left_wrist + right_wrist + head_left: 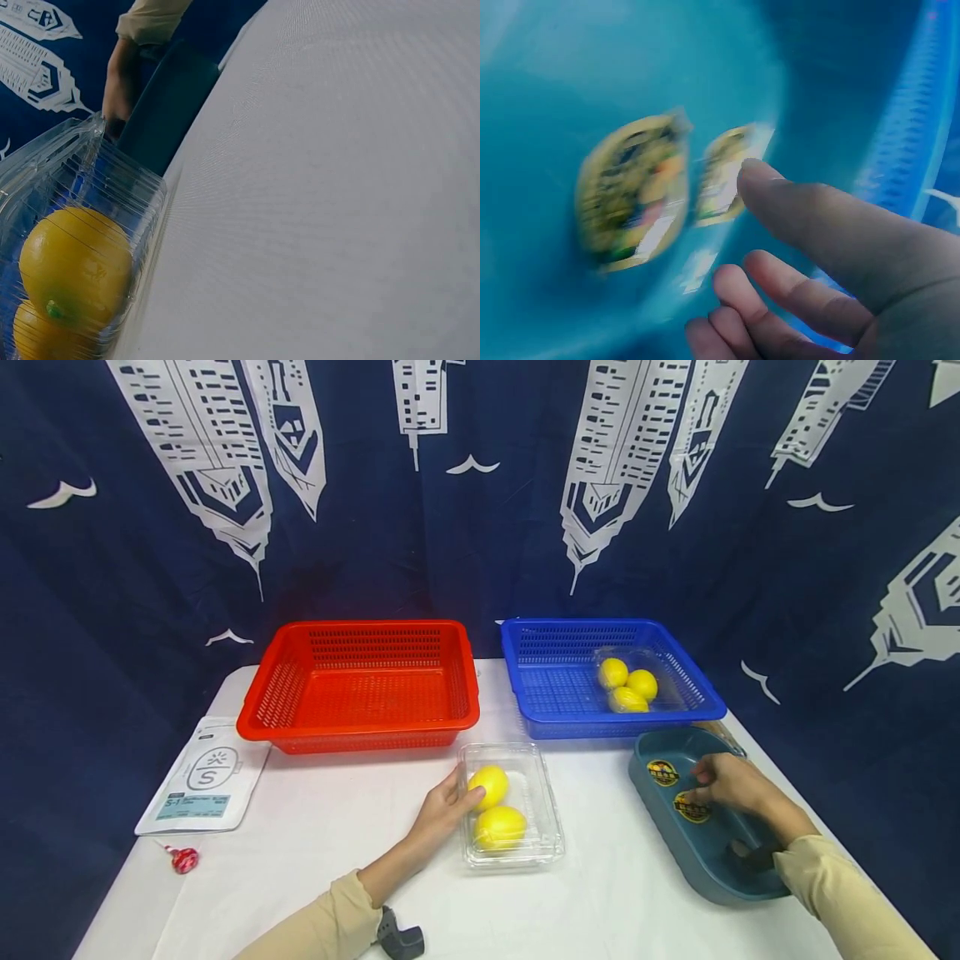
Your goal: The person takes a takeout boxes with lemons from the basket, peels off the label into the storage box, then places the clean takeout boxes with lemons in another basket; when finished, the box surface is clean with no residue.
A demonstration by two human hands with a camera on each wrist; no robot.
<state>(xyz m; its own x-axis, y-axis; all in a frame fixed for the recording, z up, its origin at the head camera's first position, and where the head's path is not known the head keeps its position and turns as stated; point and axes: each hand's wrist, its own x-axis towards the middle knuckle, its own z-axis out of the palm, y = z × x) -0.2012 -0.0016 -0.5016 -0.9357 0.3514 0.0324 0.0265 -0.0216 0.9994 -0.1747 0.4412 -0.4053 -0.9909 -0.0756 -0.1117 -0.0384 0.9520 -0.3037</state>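
My left hand (438, 810) holds a clear plastic clamshell box (531, 789) by its left side, thumb over the edge. Two yellow lemons (500, 828) lie inside, along the box's left half; the left wrist view shows them through the ribbed plastic. On the right, my right hand (738, 787) is inside a dark teal basin (663, 827), with thumb and fingers apart and nothing between them. Two round black-and-yellow stickers (663, 772) are in the basin. In the right wrist view, the thumb (780, 199) overlaps the farther sticker (718, 180); whether it touches is unclear.
A red basket (360, 735) stands at the back left. Beside it, a blue basket (600, 727) contains a clear box with three lemons (630, 685). At far left lie a white printed pouch (202, 777) and a red-wrapped lollipop (182, 860). A dark patterned curtain hangs behind.
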